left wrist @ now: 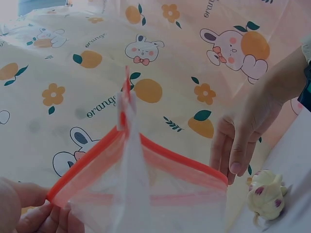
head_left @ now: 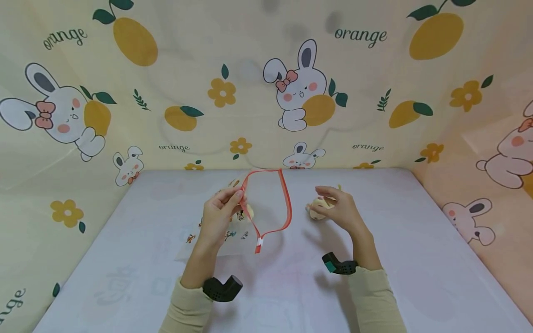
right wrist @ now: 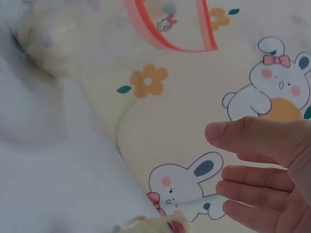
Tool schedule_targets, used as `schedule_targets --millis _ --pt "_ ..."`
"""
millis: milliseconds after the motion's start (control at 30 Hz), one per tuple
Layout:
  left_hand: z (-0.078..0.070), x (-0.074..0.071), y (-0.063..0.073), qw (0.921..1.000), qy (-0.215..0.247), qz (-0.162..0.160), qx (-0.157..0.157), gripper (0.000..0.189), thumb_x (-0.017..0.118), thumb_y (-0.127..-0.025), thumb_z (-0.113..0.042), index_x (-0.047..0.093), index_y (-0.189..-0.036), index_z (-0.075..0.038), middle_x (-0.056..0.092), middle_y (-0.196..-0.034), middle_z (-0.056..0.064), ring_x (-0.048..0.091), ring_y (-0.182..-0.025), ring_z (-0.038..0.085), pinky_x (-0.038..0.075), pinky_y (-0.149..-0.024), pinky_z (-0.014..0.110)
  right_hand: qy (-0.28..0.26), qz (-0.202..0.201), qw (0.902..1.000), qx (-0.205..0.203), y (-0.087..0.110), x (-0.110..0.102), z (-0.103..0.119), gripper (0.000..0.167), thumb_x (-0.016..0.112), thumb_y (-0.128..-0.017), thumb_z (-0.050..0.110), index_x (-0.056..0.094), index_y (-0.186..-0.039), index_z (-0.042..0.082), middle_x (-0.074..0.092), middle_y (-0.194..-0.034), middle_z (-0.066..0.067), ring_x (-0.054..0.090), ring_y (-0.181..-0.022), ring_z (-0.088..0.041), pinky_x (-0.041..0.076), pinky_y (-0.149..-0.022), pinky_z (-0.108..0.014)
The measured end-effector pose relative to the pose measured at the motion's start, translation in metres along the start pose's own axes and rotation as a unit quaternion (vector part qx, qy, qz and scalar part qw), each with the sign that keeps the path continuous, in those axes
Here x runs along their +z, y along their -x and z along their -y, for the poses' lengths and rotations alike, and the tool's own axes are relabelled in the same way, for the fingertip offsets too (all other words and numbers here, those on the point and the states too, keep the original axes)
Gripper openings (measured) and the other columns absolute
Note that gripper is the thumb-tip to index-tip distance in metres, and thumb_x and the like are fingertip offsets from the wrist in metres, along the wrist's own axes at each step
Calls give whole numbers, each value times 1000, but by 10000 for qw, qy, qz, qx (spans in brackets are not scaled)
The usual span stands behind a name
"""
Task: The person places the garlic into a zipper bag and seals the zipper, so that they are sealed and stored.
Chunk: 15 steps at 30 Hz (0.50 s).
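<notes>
Plainly, a bag in the left hand, a bulb near the right hand

Nearest are two pale sleeves, with a black camera worn at each wrist. Beyond the left sleeve, thumb and fingers pinch the red rim of the bag, whose mouth gapes. A white slider sits at the rim's near end. Small cartoon prints dot the clear bag; a pale, blurred shape shows through, and I cannot tell whether it lies inside or behind. Across from it, the right hand's fingers stand wide of the thumb and hold nothing, near the bulb but apart from it. That bulb, cream with purple patches, rests on the white tabletop. Farthest off is a backdrop of rabbits, oranges and flowers.
</notes>
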<state>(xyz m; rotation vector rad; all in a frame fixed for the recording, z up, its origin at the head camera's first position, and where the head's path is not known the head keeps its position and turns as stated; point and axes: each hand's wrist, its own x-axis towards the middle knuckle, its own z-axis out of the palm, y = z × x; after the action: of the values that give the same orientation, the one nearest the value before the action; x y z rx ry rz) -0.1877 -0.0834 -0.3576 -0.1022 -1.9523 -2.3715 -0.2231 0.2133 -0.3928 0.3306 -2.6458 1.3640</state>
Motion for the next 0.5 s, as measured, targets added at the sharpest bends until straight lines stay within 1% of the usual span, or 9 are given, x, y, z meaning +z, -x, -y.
schedule_targets --millis 133,267,500 --pt "-1 0 0 9999 -88 -18 -53 28 56 -97 -10 59 -118 8 67 -79 -11 64 -78 5 58 -78 16 -45 -31 10000 46 0 -1 -5 51 77 -80 8 58 -126 -5 61 -127 -27 58 -121 -40 48 -103 -48" --pt "-1 0 1 9998 -191 -11 -81 27 56 -97 -11 60 -118 6 66 -80 -11 64 -79 5 57 -80 16 -80 29 9998 200 -1 -3 -9 53 77 -80 7 56 -128 -5 59 -129 -28 57 -122 -42 47 -104 -49" --pt "-1 -1 0 9996 -210 -46 -159 27 55 -97 -12 61 -118 4 65 -82 -10 64 -80 5 57 -83 16 -73 111 9993 360 -2 -1 -15 54 76 -80 6 55 -129 -6 57 -132 -28 54 -125 -42 46 -106 -50"
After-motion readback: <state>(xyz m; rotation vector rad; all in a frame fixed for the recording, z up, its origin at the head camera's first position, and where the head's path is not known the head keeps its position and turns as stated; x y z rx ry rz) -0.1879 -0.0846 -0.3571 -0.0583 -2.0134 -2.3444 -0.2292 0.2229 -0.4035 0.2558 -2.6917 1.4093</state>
